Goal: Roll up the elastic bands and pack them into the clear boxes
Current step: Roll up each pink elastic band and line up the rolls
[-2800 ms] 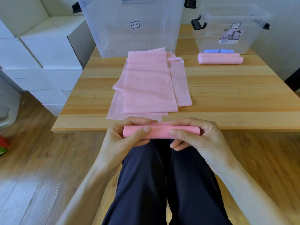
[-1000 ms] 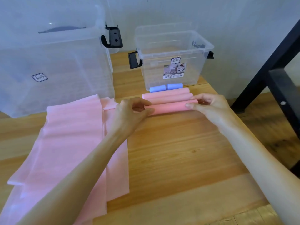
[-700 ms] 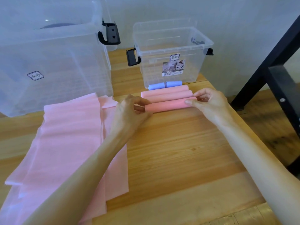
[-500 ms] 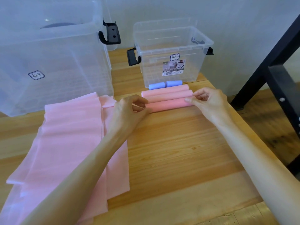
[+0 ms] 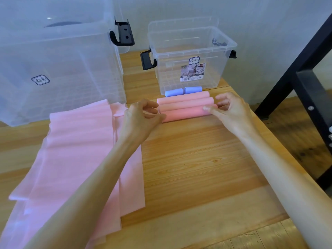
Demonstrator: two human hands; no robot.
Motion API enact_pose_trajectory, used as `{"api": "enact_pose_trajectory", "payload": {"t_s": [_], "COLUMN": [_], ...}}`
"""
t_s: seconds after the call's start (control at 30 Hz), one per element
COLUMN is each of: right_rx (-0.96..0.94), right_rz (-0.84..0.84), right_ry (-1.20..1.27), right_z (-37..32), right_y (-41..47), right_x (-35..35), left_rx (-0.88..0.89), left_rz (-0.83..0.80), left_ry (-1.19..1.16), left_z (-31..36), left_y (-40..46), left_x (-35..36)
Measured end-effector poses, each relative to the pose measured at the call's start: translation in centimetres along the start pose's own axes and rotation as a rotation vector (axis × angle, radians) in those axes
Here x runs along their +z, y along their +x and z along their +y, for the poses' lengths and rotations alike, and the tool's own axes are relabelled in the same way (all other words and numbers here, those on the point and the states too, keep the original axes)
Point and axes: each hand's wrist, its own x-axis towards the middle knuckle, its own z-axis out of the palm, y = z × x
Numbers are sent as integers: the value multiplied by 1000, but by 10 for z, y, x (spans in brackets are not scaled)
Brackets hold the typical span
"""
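Setting the freshly rolled pink band [image 5: 186, 114] down on the worktop [image 5: 197, 159], snug against two more pink rolls [image 5: 185, 102] and just in front of the small clear box [image 5: 190, 56]. Left hand [image 5: 142, 117] at the roll's left end, fingers curled, grip looking pinched on that end though hard to confirm; right hand [image 5: 231, 110] at the right end, fingertips [image 5: 206, 108] pressing the roll. Two little blue rolls [image 5: 183, 91] tucked between the pink ones and the box wall. Flat pink bands [image 5: 79, 150] stacked to the left, beside the large clear box [image 5: 53, 60], not yet rolled. Nothing visible inside the small box, so packing seems not yet begun. Risk now: letting go too fast, springy material unwinding with nothing securing the tail. Nudging too hard against the neighbours probably loosens those too, or shoves the blue pair askew. Looking safest eased off with the loose edge trapped underneath.
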Motion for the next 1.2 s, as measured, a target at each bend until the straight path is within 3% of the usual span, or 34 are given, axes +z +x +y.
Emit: {"api": "enact_pose_trajectory", "payload": {"t_s": [0.67, 1.2], "right_rx": [3, -8], "right_rz": [-21, -44], "right_ry": [14, -20], "right_z": [5, 1], "right_y": [2, 3], "right_x": [0, 2], "left_rx": [35, 165], "left_rz": [4, 22], "left_ry": [-10, 71], "left_z": [-1, -4], "left_y": [-2, -5], "left_x": [5, 12]}}
